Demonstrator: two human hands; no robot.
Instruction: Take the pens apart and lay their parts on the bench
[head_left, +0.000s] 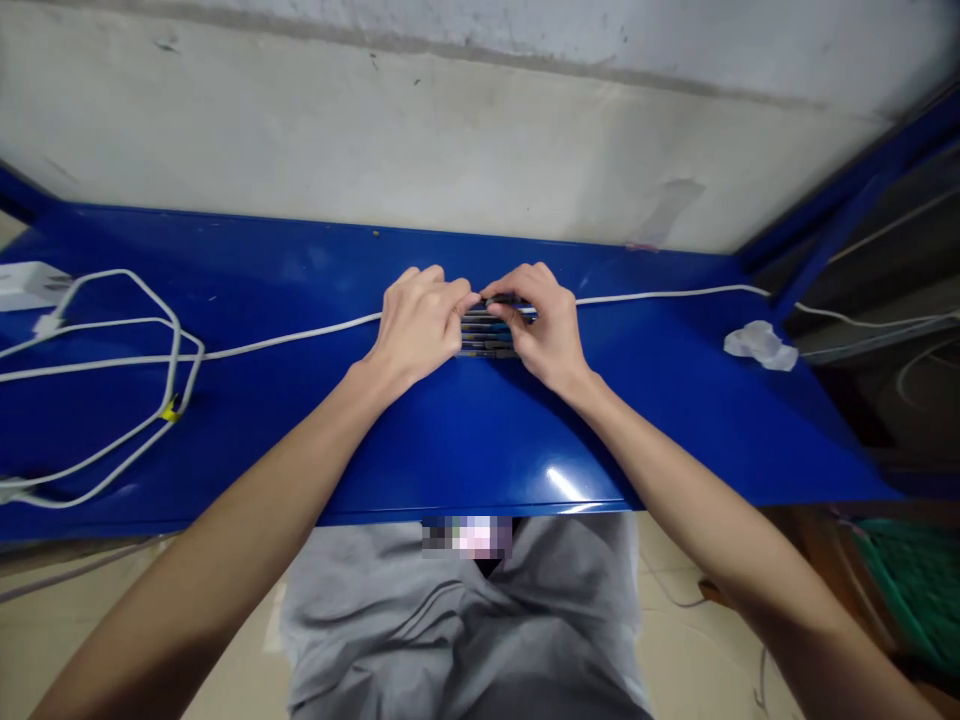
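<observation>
Several slim dark pens (484, 338) lie side by side in a row on the blue table (465, 440), running left to right between my hands. My left hand (424, 315) is closed at the left ends of the row, thumb and index finger pinched at the farthest pen. My right hand (547, 325) is closed too, with thumb and index finger pinching the dark right part of that same far pen. The fingertips of both hands almost meet there. My fingers hide both ends of most pens.
A white cable (300, 335) runs across the table behind the pens and under my hands. At the left lie a looped white cord (176, 340) and a white adapter (34, 287). Crumpled white plastic (761, 345) lies at the right. A pale wall (450, 140) rises behind.
</observation>
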